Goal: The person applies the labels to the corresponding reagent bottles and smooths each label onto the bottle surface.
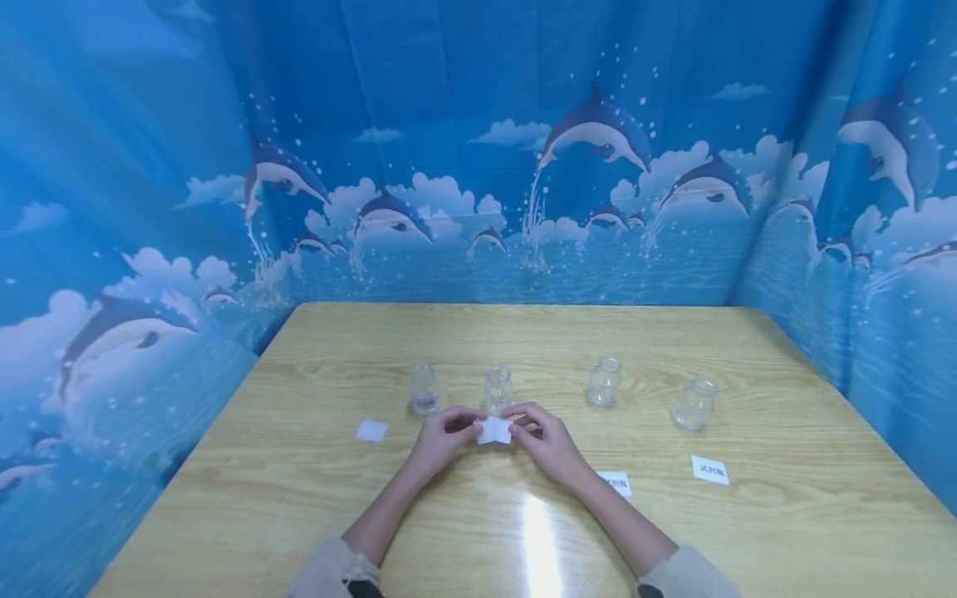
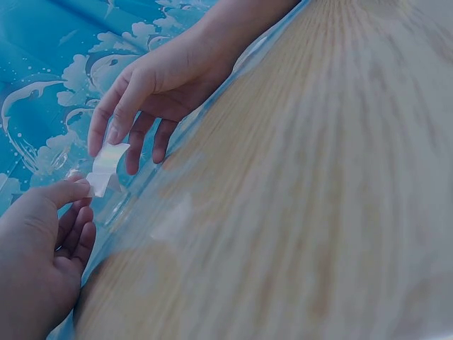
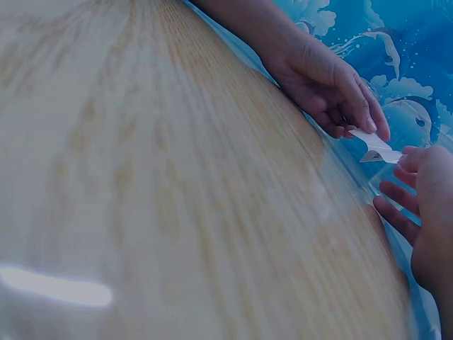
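A small white paper slip (image 1: 494,430), creased across its middle, is held up between both hands. My left hand (image 1: 439,442) pinches its left edge between thumb and fingers. At the opposite edge, my right hand (image 1: 552,448) pinches it the same way. The slip's fold shows in the left wrist view, where the paper (image 2: 106,170) bends between the two hands. Just behind the slip stands a clear glass jar (image 1: 498,387), its lower part partly covered. Another glass jar (image 1: 424,387), with something dark-marked low in it, stands beyond the left hand.
Two more glass jars, one upright (image 1: 604,382) and one at the far right (image 1: 694,404), stand on the wooden table (image 1: 314,498). A blank-looking paper piece (image 1: 371,430) lies left. Printed labels lie right, one (image 1: 616,482) partly behind the right forearm, another (image 1: 709,470) farther out.
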Demonstrator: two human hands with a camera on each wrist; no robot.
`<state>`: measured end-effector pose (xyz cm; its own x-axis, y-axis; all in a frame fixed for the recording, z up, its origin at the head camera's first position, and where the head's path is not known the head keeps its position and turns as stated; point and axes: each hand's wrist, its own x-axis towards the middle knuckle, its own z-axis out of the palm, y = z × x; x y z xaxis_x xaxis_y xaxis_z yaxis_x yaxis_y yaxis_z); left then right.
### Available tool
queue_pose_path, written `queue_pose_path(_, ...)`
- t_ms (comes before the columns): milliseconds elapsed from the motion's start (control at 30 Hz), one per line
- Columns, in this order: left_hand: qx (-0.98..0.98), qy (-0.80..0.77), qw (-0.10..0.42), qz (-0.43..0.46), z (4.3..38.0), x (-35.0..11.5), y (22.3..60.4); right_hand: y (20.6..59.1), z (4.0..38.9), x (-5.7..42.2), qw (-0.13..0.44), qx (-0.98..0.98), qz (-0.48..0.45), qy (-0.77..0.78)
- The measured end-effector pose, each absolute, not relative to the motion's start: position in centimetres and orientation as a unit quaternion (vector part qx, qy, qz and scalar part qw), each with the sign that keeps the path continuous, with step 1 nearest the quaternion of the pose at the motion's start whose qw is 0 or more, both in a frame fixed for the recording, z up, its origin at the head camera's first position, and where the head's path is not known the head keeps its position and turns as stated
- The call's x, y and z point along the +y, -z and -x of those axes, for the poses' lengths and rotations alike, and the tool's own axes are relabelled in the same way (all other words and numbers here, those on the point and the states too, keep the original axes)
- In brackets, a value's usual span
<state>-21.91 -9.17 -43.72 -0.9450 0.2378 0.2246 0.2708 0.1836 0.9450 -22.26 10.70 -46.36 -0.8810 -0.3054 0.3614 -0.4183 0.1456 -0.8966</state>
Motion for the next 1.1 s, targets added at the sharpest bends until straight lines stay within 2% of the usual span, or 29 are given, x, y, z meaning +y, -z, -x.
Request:
queue_pose_path(267,-0.777,0.610,0.006,0.156,21.9,-9.4,43.6,43.5,20.8,10.4,0.045,-0.784,-0.198,-0.587)
queue_pose_path(400,-0.778,0.610,0.015,0.149,23.0,-9.6,45.4,42.7,20.6,10.3,0.042,-0.785,-0.153,-0.598)
queue_pose_path(500,-0.783,0.604,0.029,0.149,23.9,-9.8,46.9,42.9,20.8,10.3,0.051,-0.785,-0.115,-0.607)
queue_pose_path(700,-0.804,0.570,0.028,0.168,24.0,-10.0,47.1,44.8,22.1,10.8,0.059,-0.772,-0.056,-0.631)
queue_pose_path(867,-0.840,0.499,0.030,0.213,23.9,-10.1,47.1,45.9,22.7,11.0,0.061,-0.766,-0.052,-0.638)
queue_pose_path(1100,-0.856,0.454,0.037,0.244,23.8,-10.1,47.1,45.5,22.5,11.0,0.044,-0.766,-0.040,-0.640)
